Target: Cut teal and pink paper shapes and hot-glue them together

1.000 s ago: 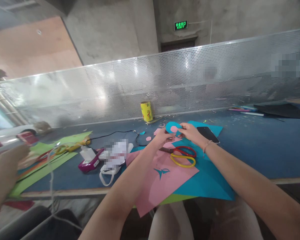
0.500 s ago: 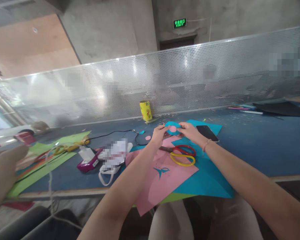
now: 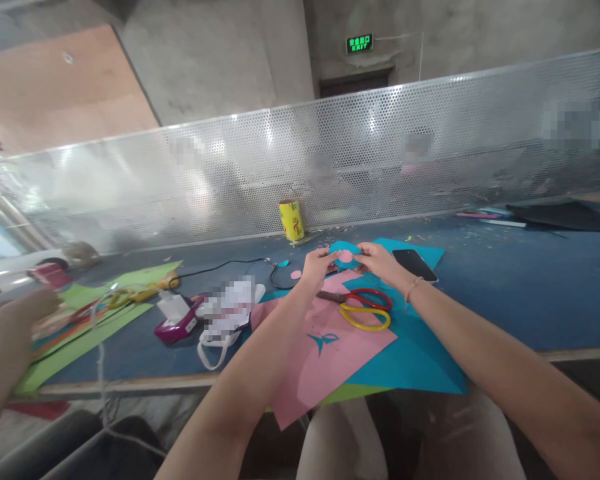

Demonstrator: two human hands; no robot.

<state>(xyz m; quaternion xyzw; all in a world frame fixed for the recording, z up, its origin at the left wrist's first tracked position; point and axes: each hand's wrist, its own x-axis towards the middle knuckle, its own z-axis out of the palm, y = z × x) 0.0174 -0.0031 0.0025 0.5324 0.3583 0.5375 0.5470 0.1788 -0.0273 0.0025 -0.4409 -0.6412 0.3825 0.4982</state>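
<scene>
Head view, just right of centre: holding blue paper disc (image 3: 341, 246) with left hand (image 3: 317, 265) and right hand (image 3: 375, 259), both nearly closed, pinching 1 edge each. See small pink disc (image 3: 345, 256) against its face. Below hands, see scissors (image 3: 344, 298) on pink sheet (image 3: 337, 363). Towards right, see phone (image 3: 415, 265); above centre, yellow container (image 3: 292, 223) near mesh panel (image 3: 260, 183).

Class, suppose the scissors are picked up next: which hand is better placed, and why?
Probably the right hand: the scissors' handles lie nearer it, while the blades point toward the left forearm. Both it and the left hand hold the blue paper disc.
</scene>
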